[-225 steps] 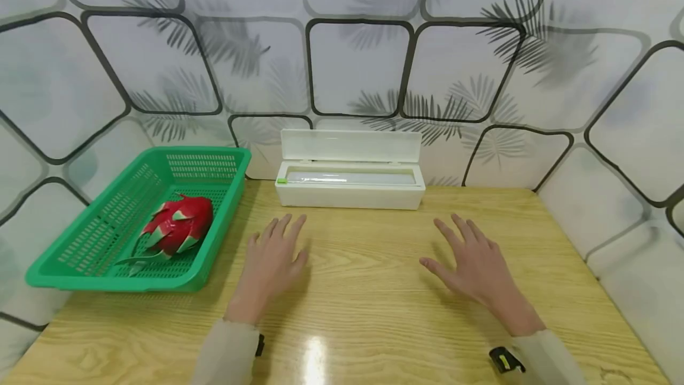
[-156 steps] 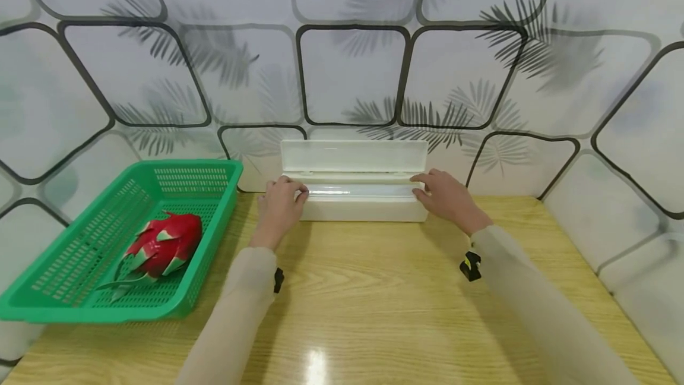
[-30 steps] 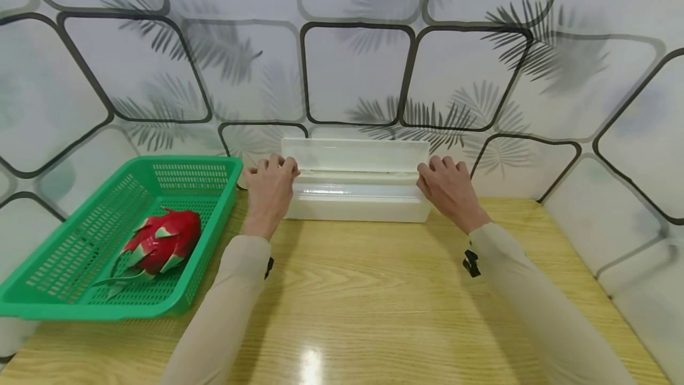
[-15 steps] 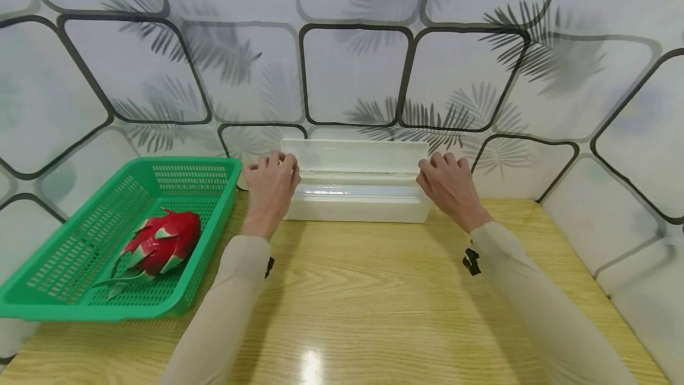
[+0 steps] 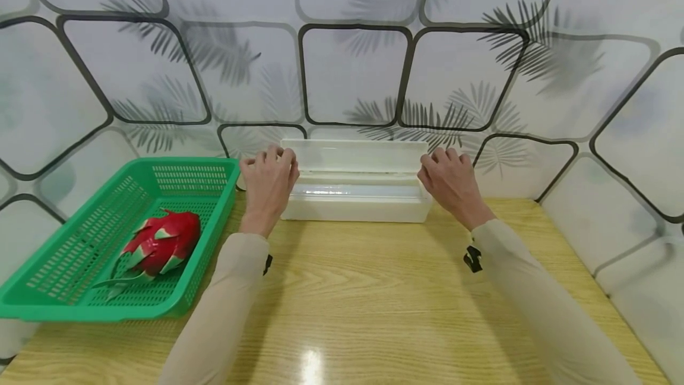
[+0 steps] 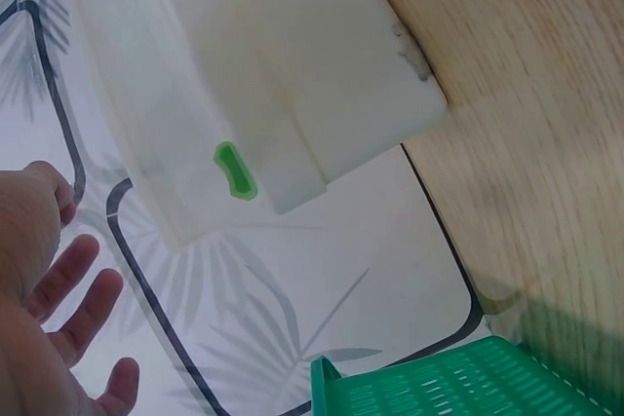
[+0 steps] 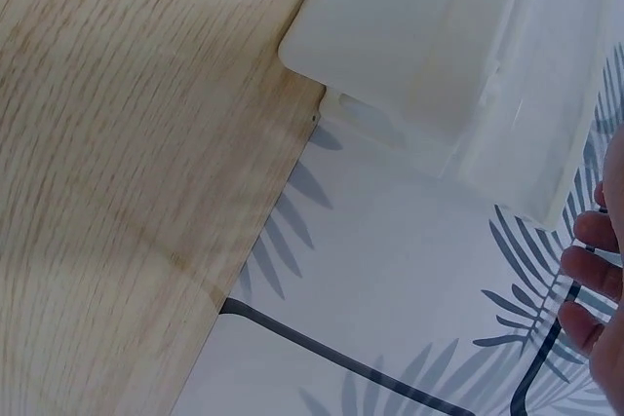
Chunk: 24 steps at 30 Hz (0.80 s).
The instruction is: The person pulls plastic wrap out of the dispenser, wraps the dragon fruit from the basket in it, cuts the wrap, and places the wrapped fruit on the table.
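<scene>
A long white cling film box stands against the wall with its lid raised. Inside it lies a shiny roll of cling film. My left hand is at the box's left end, thumb and forefinger together in a pinch on the film's edge. At the right end, my right hand pinches the same way. The clear film between them barely shows. A light green slider sits at the box's left end in the left wrist view. The other fingers of both hands curl loosely.
To the left, a green plastic basket holds a red dragon fruit with green-tipped scales. The wooden table ends at a patterned wall behind the box and at the right.
From open above the table, both hands reached to the box, took the film's ends and moved up beside the lid. Over the last second they rose slightly; box and basket stayed put.
</scene>
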Tool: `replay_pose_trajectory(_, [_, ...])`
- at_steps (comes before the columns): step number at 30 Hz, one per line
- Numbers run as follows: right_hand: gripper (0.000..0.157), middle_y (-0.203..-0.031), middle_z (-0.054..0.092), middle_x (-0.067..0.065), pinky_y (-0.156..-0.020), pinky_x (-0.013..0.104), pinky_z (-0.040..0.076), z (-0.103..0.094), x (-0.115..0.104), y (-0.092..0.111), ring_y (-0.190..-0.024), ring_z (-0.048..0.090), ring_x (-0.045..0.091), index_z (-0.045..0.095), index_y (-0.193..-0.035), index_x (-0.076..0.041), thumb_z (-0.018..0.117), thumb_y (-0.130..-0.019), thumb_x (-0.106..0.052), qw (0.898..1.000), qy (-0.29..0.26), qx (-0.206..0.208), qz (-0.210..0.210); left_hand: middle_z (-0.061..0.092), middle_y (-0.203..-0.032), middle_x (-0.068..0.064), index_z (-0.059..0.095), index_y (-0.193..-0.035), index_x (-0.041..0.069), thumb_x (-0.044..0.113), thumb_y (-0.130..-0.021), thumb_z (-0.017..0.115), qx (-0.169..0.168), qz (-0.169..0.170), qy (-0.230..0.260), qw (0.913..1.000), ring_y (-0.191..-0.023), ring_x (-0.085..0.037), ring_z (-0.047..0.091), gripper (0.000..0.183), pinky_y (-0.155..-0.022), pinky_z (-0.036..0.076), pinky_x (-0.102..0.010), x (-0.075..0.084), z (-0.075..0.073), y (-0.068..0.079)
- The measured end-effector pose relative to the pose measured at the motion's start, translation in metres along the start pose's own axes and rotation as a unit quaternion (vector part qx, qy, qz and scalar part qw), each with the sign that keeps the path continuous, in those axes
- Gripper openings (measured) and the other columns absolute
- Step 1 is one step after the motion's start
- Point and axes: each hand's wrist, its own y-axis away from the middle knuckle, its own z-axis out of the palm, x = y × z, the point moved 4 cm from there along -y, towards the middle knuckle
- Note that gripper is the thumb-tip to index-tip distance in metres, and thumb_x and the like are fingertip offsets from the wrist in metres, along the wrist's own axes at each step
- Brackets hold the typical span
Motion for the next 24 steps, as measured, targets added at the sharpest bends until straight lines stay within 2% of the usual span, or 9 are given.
replay_pose_trajectory(10, [0.017,-0.081,0.057,0.018,-0.055,0.048,0.041,-0.005,0.001,-0.005,-0.072,0.056,0.042,0.059,-0.087,-0.003,0.055,-0.1,-0.014,1.0,-0.008,0.023,0.006,0.065,-0.105,-0.014,0.062,-0.103,0.01,0.027,-0.104,0.06,0.015,-0.001,-0.001,0.9999,-0.092,-0.039,0.066,0.017,-0.087,0.051,-0.06,0.0,-0.006,-0.005])
replay_pose_trajectory(17, [0.016,-0.078,0.059,0.018,-0.053,0.047,0.04,-0.01,0.002,-0.008,-0.068,0.056,0.041,0.058,-0.085,-0.003,0.057,-0.098,-0.013,0.999,-0.008,0.045,0.004,0.064,-0.107,-0.014,0.061,-0.104,0.009,0.027,-0.104,0.06,0.016,-0.001,0.006,0.9999,-0.094,-0.038,0.066,0.018,-0.088,0.05,-0.061,0.0,-0.011,-0.008])
replay_pose_trajectory(24, [0.016,-0.078,0.058,0.019,-0.053,0.049,0.04,-0.013,0.004,-0.011,-0.067,0.054,0.041,0.057,-0.085,-0.002,0.056,-0.098,-0.012,0.999,-0.02,0.04,0.009,0.065,-0.107,-0.015,0.062,-0.106,0.01,0.028,-0.104,0.061,0.012,0.0,0.011,0.9999,-0.097,-0.039,0.065,0.018,-0.088,0.05,-0.061,0.0,-0.015,-0.012])
